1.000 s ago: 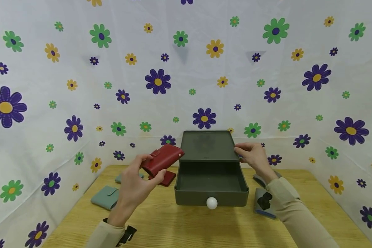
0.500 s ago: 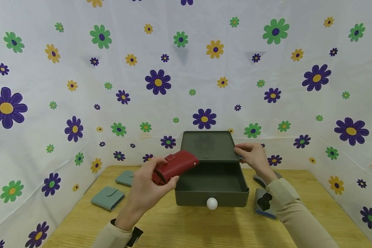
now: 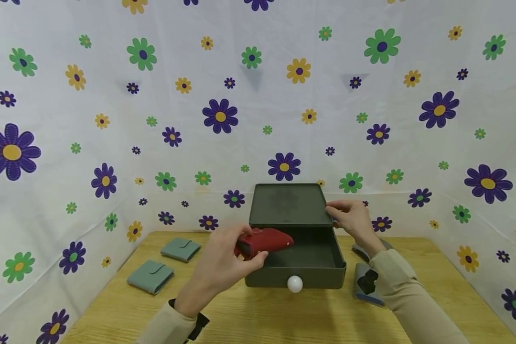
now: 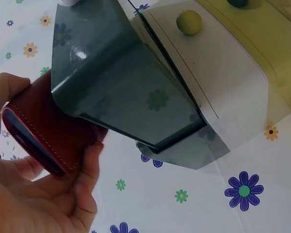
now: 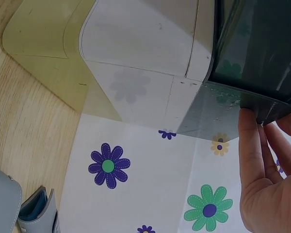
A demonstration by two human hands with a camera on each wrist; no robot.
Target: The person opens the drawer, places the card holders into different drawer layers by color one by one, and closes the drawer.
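My left hand (image 3: 221,260) pinches a red leather wallet (image 3: 272,239) between thumb and fingers. The wallet slants over the left part of a pulled-out dark green drawer (image 3: 303,278) with a round white knob (image 3: 295,284), its far end above the drawer's inside. In the left wrist view, the wallet (image 4: 53,109) shows its stitched edge, with the drawer hiding part of it. My right hand (image 3: 354,220) rests against the right edge of the cabinet top (image 3: 288,205). In the right wrist view, fairly straight fingers (image 5: 252,150) touch the dark cabinet side (image 5: 218,102).
Two pale green wallets (image 3: 150,276) lie left on the wooden table (image 3: 223,320). Grey-blue wallets (image 3: 367,296) lie right, partly hidden by my forearm. White (image 4: 208,48) and yellow (image 5: 43,34) tiers sit below the dark one. A flowered cloth (image 3: 258,105) surrounds the table.
My left hand has carried the red wallet rightward and down, from beside the cabinet to over the drawer. It now covers the red wallet seen earlier on the table. My right hand stays put.
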